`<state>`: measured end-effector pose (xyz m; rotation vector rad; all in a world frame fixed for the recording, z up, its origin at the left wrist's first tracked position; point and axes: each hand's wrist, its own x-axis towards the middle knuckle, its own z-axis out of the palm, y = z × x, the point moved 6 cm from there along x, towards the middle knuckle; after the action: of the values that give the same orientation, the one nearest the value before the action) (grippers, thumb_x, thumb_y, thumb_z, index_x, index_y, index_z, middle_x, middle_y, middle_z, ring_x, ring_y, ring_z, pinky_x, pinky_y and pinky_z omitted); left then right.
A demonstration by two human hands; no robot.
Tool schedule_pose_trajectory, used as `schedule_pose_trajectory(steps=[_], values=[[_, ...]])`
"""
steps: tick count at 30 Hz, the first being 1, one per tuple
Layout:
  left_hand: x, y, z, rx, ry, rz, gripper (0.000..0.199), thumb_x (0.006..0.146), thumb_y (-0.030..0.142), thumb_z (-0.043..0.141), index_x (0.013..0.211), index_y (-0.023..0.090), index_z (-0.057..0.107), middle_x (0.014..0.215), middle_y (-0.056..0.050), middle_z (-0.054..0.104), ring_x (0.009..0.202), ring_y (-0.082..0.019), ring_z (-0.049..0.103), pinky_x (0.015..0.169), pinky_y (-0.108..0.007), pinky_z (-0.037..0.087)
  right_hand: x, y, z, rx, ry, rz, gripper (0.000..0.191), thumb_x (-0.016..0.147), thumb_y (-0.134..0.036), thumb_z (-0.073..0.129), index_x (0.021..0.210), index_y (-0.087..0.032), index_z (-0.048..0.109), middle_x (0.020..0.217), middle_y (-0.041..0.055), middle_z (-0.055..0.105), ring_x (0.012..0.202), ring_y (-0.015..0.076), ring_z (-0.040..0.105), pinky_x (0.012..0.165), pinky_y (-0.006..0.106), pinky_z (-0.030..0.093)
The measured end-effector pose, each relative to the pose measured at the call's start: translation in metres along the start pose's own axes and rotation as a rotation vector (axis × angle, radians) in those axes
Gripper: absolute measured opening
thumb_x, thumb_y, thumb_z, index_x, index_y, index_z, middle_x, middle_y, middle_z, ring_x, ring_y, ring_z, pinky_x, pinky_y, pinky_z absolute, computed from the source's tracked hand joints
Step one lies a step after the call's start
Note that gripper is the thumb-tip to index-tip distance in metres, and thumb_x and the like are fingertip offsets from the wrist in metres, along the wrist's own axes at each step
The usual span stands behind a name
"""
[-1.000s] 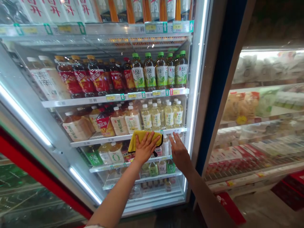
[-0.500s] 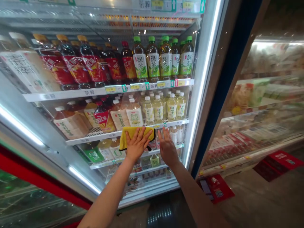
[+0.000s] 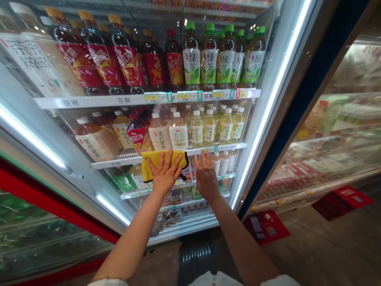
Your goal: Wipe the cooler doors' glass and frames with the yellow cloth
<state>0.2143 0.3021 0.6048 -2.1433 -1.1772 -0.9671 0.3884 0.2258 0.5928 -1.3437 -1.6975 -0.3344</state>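
Observation:
Pressed against the glass door (image 3: 166, 133) of a drinks fridge is a yellow cloth (image 3: 148, 167) with a dark edge. My left hand (image 3: 166, 171) holds it there under its palm, fingers spread across the fabric. To its right, my right hand (image 3: 207, 178) is open, fingers extended upward at the glass with nothing visible in them. Behind the hands run the shelf edge (image 3: 135, 159) and rows of white-capped tea bottles (image 3: 178, 133). Whatever lies directly behind the cloth is hidden.
Red-labelled bottles (image 3: 126, 65) and green-capped bottles (image 3: 210, 59) fill the upper shelf. A bright light strip (image 3: 276, 93) runs along the right side. Another chilled display (image 3: 315, 167) stands farther right, with red signs (image 3: 269, 228) low in front. A red frame (image 3: 56, 202) crosses the lower left.
The camera view has shifted, so the upper shelf appears higher and larger. The cloth and both hands sit slightly higher in view, the cloth a little further left along the shelf edge.

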Motion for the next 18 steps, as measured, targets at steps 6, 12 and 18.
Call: schedule_pose_trajectory(steps=[6,12,18], values=[[-0.031,-0.029,-0.017,0.05,0.126,-0.152,0.058,0.095,0.038,0.062,0.15,0.034,0.048,0.168,-0.012,0.026,0.158,-0.034,0.002,0.12,-0.071,-0.009,-0.001,-0.004,0.013,-0.035,-0.014,0.002,0.075,0.097,-0.006,0.04,0.165,-0.022,0.01,0.173,0.0105,0.004,0.159,0.0299,0.003,0.122,0.058,0.034],[-0.027,-0.011,-0.005,0.028,-0.064,0.053,0.05,0.097,0.035,0.059,0.144,0.048,0.05,0.16,-0.002,0.045,0.158,-0.027,0.017,0.119,-0.063,-0.021,-0.003,-0.014,0.018,-0.065,-0.006,-0.011,0.075,0.097,-0.006,0.04,0.165,-0.022,0.011,0.173,0.0109,0.008,0.159,0.0302,0.006,0.121,0.06,0.034],[0.007,-0.062,-0.058,0.059,0.216,-0.221,0.054,0.097,0.037,0.058,0.15,0.034,0.048,0.171,-0.01,0.02,0.159,-0.035,0.01,0.121,-0.069,-0.008,-0.004,-0.021,0.014,-0.037,0.019,0.01,0.078,0.097,-0.004,0.037,0.165,-0.027,0.006,0.173,0.0104,0.004,0.159,0.0313,0.007,0.122,0.061,0.031]])
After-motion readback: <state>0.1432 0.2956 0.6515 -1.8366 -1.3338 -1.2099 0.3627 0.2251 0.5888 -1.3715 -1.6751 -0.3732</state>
